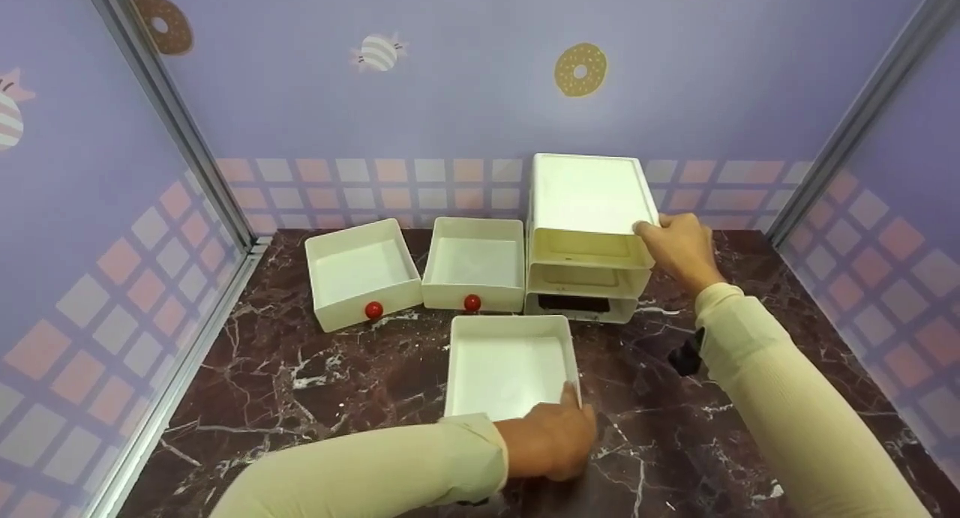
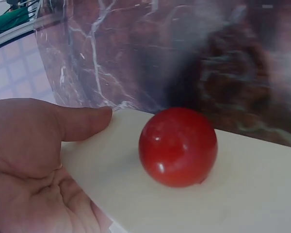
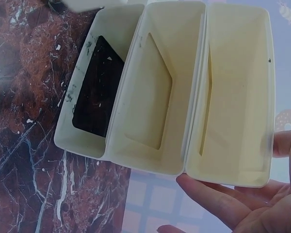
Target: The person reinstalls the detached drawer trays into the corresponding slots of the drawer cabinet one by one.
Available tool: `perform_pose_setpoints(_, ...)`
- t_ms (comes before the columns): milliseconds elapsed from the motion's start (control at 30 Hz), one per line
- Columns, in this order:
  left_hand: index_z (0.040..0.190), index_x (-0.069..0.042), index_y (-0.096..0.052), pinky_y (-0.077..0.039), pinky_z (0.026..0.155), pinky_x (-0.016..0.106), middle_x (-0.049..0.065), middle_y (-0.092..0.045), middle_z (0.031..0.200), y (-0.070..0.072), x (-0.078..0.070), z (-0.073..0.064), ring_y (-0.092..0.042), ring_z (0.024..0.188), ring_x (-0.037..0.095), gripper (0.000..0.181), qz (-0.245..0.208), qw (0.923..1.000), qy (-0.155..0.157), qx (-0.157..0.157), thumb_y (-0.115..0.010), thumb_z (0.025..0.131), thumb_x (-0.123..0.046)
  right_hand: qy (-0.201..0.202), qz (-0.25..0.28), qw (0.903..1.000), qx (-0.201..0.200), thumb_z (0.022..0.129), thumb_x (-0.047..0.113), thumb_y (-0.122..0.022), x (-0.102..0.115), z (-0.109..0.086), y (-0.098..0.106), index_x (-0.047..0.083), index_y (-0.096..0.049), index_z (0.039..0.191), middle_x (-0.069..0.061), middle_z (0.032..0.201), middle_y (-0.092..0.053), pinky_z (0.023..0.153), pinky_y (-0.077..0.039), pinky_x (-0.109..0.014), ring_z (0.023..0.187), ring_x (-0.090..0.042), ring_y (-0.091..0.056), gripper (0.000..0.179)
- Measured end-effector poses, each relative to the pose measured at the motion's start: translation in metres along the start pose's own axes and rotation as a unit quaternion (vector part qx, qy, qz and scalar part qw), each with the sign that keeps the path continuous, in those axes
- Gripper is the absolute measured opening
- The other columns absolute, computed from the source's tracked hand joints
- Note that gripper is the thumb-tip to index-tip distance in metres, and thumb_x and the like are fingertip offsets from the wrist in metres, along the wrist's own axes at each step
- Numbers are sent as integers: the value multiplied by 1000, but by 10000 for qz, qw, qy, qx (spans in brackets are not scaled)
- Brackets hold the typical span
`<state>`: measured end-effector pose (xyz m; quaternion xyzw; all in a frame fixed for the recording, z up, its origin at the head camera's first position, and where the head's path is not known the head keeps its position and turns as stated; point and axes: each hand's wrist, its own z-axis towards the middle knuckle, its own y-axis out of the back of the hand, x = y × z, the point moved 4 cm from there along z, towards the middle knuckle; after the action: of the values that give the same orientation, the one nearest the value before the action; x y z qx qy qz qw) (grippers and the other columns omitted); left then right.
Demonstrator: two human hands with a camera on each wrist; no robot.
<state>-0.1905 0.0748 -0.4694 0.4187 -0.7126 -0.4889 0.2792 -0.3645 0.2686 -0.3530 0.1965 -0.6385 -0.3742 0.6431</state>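
My left hand (image 1: pixel 551 437) grips a white drawer (image 1: pixel 510 368) at its near right corner, low in the head view. In the left wrist view a round red knob (image 2: pixel 178 147) sticks out of this drawer's front, and the thumb lies along the front's edge. Back right stands a white cabinet (image 1: pixel 592 196) with three open-fronted compartments, one above another. The right hand (image 1: pixel 681 247) holds the cabinet's top front right corner, thumb on top and fingers along the side in the right wrist view. A dark panel (image 3: pixel 99 92) shows in the bottom compartment.
Two more white drawers stand left of the cabinet, a tilted left one (image 1: pixel 360 270) and a middle one (image 1: pixel 476 263), each with a red knob facing me. They sit on a dark red marbled tabletop (image 1: pixel 360 368). Purple patterned walls (image 1: pixel 465 91) close in the back and sides.
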Motion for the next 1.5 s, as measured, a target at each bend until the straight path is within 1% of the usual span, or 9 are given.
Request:
perform_pose_setpoints(167, 154, -26, -41, -57, 61, 33, 8, -24, 169, 6, -34, 15, -69, 86, 30, 76, -54, 9999, 122, -49, -75, 86, -24, -13, -46, 9999, -139, 91, 44, -60, -2, -1, 3, 10, -73, 128, -20, 104, -75, 66, -46, -30, 88, -30, -64, 51)
perform_pose_setpoints(367, 142, -24, -48, -57, 65, 31, 8, -34, 161, 15, -66, 32, -67, 85, 23, 67, 361, 9986, -86, -375, -79, 82, -29, -3, -21, 9998, -176, 90, 44, -60, -1, 0, 1, 13, -72, 129, -15, 88, -77, 59, -48, -28, 65, -21, -64, 51)
perform_pose_setpoints(467, 150, -26, -43, -54, 61, 28, 7, -31, 163, 15, -76, 43, -65, 83, 18, 82, 642, 9974, -23, -315, -83, 79, -34, -33, 16, 9998, -176, 90, 43, -60, 0, 0, 0, 10, -72, 129, -16, 89, -77, 57, -47, -27, 58, -15, -62, 52)
perform_pose_setpoints(533, 155, -28, -39, -53, 59, 28, 6, -29, 165, 14, -81, 49, -63, 95, 14, 92, 885, 9958, 23, -240, -86, 76, -35, -59, 84, 9998, -173, 90, 41, -61, 0, 1, -1, 9, -72, 129, -18, 90, -77, 53, -47, -27, 54, -13, -61, 52)
perform_pose_setpoints(700, 149, -30, -44, -54, 61, 29, 4, -30, 164, 10, -85, 63, -55, 120, 11, 77, 976, 9949, 121, -243, -80, 83, -39, -42, 133, 9997, -177, 89, 39, -61, 0, 1, -1, 8, -73, 127, -17, 83, -75, 51, -46, -28, 50, -14, -60, 50)
perform_pose_setpoints(867, 149, -29, -45, -54, 61, 29, 5, -32, 164, 7, -81, 73, -66, 96, 13, 61, 853, 9959, 120, -289, -68, 93, -38, -19, 51, 9997, -242, 89, 40, -60, 0, 0, -1, 8, -74, 125, -14, 86, -75, 56, -46, -29, 67, -22, -63, 50)
perform_pose_setpoints(1000, 147, -25, -46, -55, 63, 28, 7, -35, 163, 8, -78, 77, -67, 84, 15, 58, 989, 9943, 48, -403, -65, 94, -40, -37, 58, 9996, -266, 89, 39, -60, 0, 0, 0, 8, -75, 122, -14, 86, -75, 54, -47, -28, 61, -18, -62, 49)
perform_pose_setpoints(1267, 147, -26, -47, -58, 76, 28, 8, -37, 161, 13, -77, 87, -66, 107, 16, 63, 1012, 9942, -51, -369, -68, 91, -45, -49, 24, 9996, -267, 90, 41, -60, -1, 2, 0, 9, -72, 128, -18, 94, -77, 54, -47, -28, 57, -16, -63, 51)
perform_pose_setpoints(1500, 156, -26, -41, -59, 79, 32, 8, -39, 161, 16, -72, 99, -57, 128, 14, 64, 1056, 9936, -282, -275, -59, 96, -43, -24, -47, 9997, -219, 90, 42, -59, -1, 1, -1, 12, -75, 125, -14, 91, -75, 62, -45, -30, 80, -27, -65, 48)
